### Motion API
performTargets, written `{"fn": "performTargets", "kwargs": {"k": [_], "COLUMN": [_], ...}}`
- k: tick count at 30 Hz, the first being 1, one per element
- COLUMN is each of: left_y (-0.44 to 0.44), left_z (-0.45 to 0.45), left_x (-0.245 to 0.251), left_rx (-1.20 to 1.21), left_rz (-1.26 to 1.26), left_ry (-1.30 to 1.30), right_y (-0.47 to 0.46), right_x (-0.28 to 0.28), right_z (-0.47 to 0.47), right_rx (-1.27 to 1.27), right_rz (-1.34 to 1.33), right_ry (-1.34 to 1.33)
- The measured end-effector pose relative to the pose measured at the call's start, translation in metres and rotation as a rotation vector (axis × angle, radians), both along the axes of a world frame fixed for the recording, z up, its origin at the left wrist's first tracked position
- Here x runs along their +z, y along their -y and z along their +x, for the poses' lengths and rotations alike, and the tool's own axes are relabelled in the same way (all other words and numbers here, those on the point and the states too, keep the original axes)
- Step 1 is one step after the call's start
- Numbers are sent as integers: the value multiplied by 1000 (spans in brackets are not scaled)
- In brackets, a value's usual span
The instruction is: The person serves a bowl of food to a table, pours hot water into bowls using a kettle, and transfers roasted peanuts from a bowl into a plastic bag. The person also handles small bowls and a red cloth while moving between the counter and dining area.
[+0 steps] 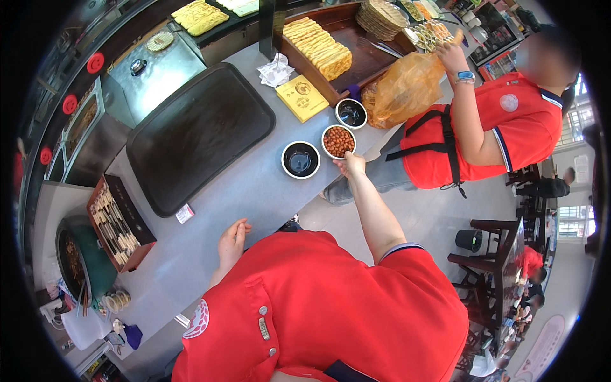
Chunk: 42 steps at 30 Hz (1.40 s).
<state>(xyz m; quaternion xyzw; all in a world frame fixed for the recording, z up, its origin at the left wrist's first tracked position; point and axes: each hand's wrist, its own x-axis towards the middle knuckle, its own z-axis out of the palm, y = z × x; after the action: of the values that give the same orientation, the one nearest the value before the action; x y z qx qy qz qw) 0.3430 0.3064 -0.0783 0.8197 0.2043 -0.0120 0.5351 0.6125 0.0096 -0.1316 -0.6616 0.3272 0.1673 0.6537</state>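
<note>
My right hand point(352, 165) grips the near rim of a small white-rimmed bowl of reddish-brown peanuts or beans point(339, 142), thumb at the edge and fingers against its side. Close on either side of it stand two dark-lined bowls: one point(300, 160) to the left, another point(351, 113) beyond. Both have shiny black insides; whether they hold liquid I cannot tell. My left hand point(233, 241) hovers by the counter's front edge, fingers loosely bent, holding nothing. A large dark brown serving tray point(200, 138) lies flat on the grey counter point(205, 243), beyond my left hand.
A co-worker in a red shirt point(513, 114) stands at right beside an orange plastic bag point(405, 90). A wooden tray point(365, 62) holds stacked golden flatbread point(317, 47). Yellow packets point(302, 98) lie before it. At left are a chopstick box point(114, 222) and green pot point(98, 258).
</note>
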Motion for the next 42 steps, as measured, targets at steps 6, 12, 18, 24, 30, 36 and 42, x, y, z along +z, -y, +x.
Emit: {"fn": "performTargets", "kwargs": {"k": [6, 12, 18, 24, 30, 36, 42], "left_y": [2, -4, -11, -8, 3, 46, 118], "left_z": [2, 3, -4, -10, -40, -71, -111], "left_x": [-6, -11, -17, 9, -6, -10, 22], "left_rx": [-6, -35, -79, -98, 159, 383, 616], "left_rz": [-2, 83, 107, 94, 74, 170, 94], "left_ry": [-12, -53, -95, 32, 231, 268, 276], "right_y": [5, 0, -22, -57, -149, -175, -168], "right_x": [-8, -52, -29, 18, 75, 92, 105], "right_z": [2, 19, 10, -30, -81, -121, -171], "right_rx": [10, -127, 151, 661, 986, 1305, 1566], "right_rz": [17, 347, 435, 541, 581, 667, 705], "right_ry": [-10, 226, 71, 173, -69, -253, -437]}}
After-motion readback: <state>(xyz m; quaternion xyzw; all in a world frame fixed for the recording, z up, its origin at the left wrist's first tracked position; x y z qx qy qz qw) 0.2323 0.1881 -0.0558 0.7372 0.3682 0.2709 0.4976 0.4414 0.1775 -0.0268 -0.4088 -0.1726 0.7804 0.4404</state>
